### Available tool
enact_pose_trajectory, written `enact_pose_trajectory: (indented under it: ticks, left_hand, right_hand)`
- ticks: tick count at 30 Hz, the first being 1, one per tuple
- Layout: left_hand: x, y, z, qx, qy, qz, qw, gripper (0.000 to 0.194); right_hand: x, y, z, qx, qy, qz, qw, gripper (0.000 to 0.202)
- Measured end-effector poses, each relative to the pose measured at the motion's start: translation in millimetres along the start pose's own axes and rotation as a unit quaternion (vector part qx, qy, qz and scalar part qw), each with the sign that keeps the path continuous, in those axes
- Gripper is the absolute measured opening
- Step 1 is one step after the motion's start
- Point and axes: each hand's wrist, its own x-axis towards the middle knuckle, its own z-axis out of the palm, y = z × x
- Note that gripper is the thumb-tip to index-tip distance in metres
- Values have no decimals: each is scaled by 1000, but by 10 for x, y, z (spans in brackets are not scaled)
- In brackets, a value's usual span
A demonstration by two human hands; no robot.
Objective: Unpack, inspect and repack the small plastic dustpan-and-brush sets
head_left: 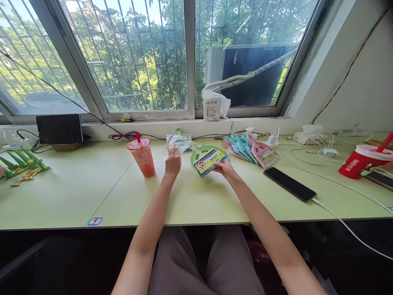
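My right hand (pixel 223 167) grips the lower edge of a small green dustpan-and-brush set (pixel 206 157), its fingers closed by the printed label card and dark bristles. The set is tilted, its handle end pointing to the back left. My left hand (pixel 173 162) reaches forward with its fingers stretched out, at the near edge of a clear plastic-wrapped packet (pixel 181 143). A green handle shows behind that packet. To the right of the held set lie several blue dustpan sets (pixel 241 145) and a pink dustpan set (pixel 262 151) with a label card.
A lidded cup of orange-red drink (pixel 143 159) stands left of my left hand. On the right are a black phone (pixel 290 183) on a white cable and a red cup (pixel 357 162). A tissue pack (pixel 212 108) is on the sill; a black tablet (pixel 59 129) stands back left.
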Motion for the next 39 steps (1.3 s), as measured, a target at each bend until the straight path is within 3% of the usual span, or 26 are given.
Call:
enact_pose_trajectory:
  ticks: [3,6,9,12,17,19,21,23,25,27,29,31,35,39]
  left_hand:
    - [-14,47,-7,-1,4,-1,1000,51]
    - [-24,63,-35,-10,8,3,1000,50]
    - [-32,96,-59,-18,-6,64,998,50]
    - [-52,160,-67,-36,-11,120,992,54]
    - [-165,326,-66,-75,-2,157,985,50]
    - [-212,407,-58,-102,29,105,989,51]
    - [-218,462,-47,-151,87,-18,984,63]
    - [-166,466,-45,-247,113,-142,952,65]
    - [-71,420,-55,-399,58,-197,894,61]
    - [19,365,-64,-565,-39,-185,803,66]
    - [60,350,-47,-670,-98,-160,718,68]
    - [41,397,9,-716,-120,-168,667,60]
    - [-92,570,181,-732,-167,-235,617,41]
    - [-165,622,248,-701,-221,-224,640,43]
  right_hand:
    - [-16,-18,39,-21,-14,15,1000,15]
    - [-66,-45,74,-62,-79,55,993,21]
    - [-103,-30,116,-85,-120,54,988,27]
    - [-92,18,152,-78,-87,32,993,29]
    - [-37,66,170,-8,-14,-10,1000,25]
    - [-39,58,169,10,-1,-19,1000,23]
    - [-54,36,165,23,7,-31,999,22]
    - [-73,8,157,37,10,-46,998,23]
    - [-90,-13,152,43,2,-60,997,26]
    - [-100,-17,154,40,-14,-69,997,31]
    - [-103,-2,168,31,-28,-70,997,35]
    - [-100,26,191,25,-31,-71,997,37]
    - [-77,92,228,50,23,-91,994,34]
    - [-40,152,211,92,77,-97,988,27]
